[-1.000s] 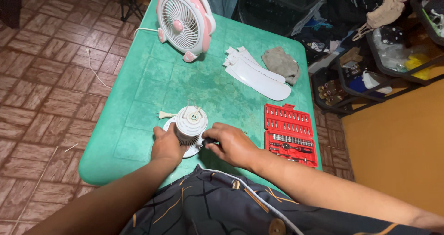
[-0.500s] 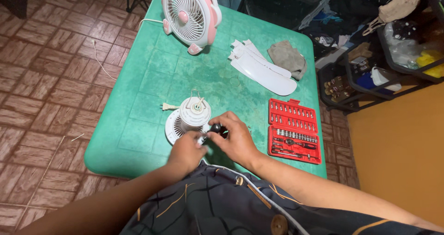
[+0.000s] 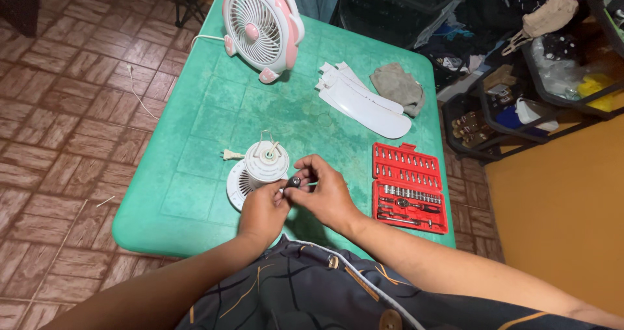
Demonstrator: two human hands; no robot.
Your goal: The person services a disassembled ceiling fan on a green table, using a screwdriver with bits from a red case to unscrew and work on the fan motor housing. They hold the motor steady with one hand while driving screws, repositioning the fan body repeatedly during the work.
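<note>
On the green plastic table [image 3: 195, 141] stands a white round fan motor unit [image 3: 263, 164] with a coiled cord and plug on top. Just in front of it my left hand [image 3: 263, 210] and my right hand [image 3: 325, 193] meet, both pinching a small black-tipped tool bit [image 3: 294, 182] between their fingertips. The part sits above the table's near edge, to the right of the motor unit's base.
A red open socket and bit set [image 3: 409, 187] lies to the right. White fan blades [image 3: 364, 99] and a grey cloth [image 3: 398, 86] lie at the back. A pink and white desk fan [image 3: 260, 25] stands at the far edge. Cluttered shelves [image 3: 520, 102] are on the right, tiled floor on the left.
My hands left the motor unit and came together in front of it, now holding the small bit. The view shifted forward slightly.
</note>
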